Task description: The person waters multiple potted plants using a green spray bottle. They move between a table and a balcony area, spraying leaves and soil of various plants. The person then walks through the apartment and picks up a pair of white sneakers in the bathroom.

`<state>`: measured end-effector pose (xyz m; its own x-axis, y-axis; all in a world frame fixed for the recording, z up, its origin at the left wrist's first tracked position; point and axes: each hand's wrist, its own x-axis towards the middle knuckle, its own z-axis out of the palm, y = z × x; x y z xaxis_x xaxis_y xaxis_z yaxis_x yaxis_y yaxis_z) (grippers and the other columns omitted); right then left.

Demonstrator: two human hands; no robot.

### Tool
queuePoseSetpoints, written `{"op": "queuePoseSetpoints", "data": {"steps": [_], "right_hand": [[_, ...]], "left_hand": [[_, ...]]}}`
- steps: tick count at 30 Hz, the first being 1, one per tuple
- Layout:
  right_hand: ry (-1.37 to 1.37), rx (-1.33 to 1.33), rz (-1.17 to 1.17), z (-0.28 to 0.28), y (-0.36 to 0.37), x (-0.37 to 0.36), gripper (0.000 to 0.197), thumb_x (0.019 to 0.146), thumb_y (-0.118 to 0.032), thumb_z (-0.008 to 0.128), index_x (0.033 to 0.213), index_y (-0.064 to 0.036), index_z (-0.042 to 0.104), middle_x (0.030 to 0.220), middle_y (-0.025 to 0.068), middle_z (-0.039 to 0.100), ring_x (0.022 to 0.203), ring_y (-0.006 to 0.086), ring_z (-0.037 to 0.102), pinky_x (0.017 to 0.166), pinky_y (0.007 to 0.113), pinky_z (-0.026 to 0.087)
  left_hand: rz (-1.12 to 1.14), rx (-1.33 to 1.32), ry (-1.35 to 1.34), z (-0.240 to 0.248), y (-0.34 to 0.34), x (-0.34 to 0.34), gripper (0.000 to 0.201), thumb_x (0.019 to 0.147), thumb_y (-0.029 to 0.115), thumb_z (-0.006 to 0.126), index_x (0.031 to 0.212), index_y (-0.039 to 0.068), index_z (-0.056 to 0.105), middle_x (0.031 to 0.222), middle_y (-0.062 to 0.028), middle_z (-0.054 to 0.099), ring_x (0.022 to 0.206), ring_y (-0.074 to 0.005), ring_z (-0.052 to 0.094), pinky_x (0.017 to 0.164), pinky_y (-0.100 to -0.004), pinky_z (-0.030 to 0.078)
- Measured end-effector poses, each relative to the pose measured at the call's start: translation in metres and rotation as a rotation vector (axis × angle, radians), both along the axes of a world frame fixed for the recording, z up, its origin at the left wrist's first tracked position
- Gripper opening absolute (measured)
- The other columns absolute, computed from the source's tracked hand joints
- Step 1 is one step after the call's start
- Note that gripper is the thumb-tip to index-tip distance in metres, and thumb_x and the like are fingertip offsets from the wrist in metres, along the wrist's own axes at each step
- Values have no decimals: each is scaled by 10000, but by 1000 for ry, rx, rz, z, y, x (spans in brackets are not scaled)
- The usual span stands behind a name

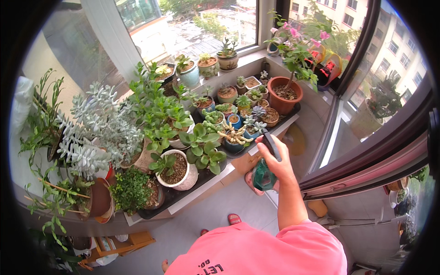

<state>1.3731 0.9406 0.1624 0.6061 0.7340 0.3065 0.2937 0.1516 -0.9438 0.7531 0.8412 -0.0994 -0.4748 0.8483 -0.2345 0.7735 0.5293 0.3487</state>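
My right hand [283,160] is wrapped round the neck of a spray bottle [265,176] with a see-through teal body and a black head. The head points toward a group of small potted succulents [234,120] on a black tray. Closest to it are a trailing, pale-stemmed succulent [235,136] in a dark blue pot and a blue-grey rosette [255,124]. No spray can be made out. Only a bit of my left hand [165,265] shows low down beside my pink shirt, hanging away from the plants; its fingers are mostly hidden.
Larger plants crowd the left, among them a silvery bush [103,121] and a white pot [185,176]. Behind the succulents stands a terracotta pot [284,98] with a pink-flowered plant. An open window frame [362,151] borders my right arm. Below left is a wooden shelf [130,243].
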Motion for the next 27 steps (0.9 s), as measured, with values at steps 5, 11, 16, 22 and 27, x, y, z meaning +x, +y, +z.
{"op": "queuePoseSetpoints", "data": {"steps": [5,11,16,22,27], "right_hand": [[-13,-34,11,2,0,7,174,857,-148,659,966,-17,626,769,4,609,713,64,530,651,240,442],[-3,-74,-19,12,-7,19,207,876,-162,636,1000,2,618,893,38,651,829,100,571,760,259,461],[51,44,9,20,7,18,226,890,-110,614,1074,16,578,941,53,643,880,90,570,792,239,453],[-92,-11,40,22,25,9,180,863,-137,657,974,-1,613,821,22,628,746,70,549,684,236,459],[-141,-29,119,14,47,1,166,861,-124,649,968,-1,617,771,42,628,714,87,558,669,249,461]], "left_hand": [[-37,29,-2,-5,28,17,437,705,143,697,1056,-8,486,1054,-211,463,921,-303,479,816,-394,407],[-33,34,-5,-11,35,25,495,698,151,706,1110,-16,487,1118,-222,463,980,-319,490,861,-398,411],[-8,40,4,-15,23,13,545,692,158,713,1154,-21,487,1172,-231,462,1029,-332,500,898,-402,414],[-21,38,33,-18,6,-6,605,685,166,721,1208,-28,488,1236,-241,462,1088,-348,512,943,-406,418],[3,-42,-57,-13,-17,-11,585,676,170,731,1186,-32,527,1214,-231,507,1096,-350,529,953,-410,421]]}}
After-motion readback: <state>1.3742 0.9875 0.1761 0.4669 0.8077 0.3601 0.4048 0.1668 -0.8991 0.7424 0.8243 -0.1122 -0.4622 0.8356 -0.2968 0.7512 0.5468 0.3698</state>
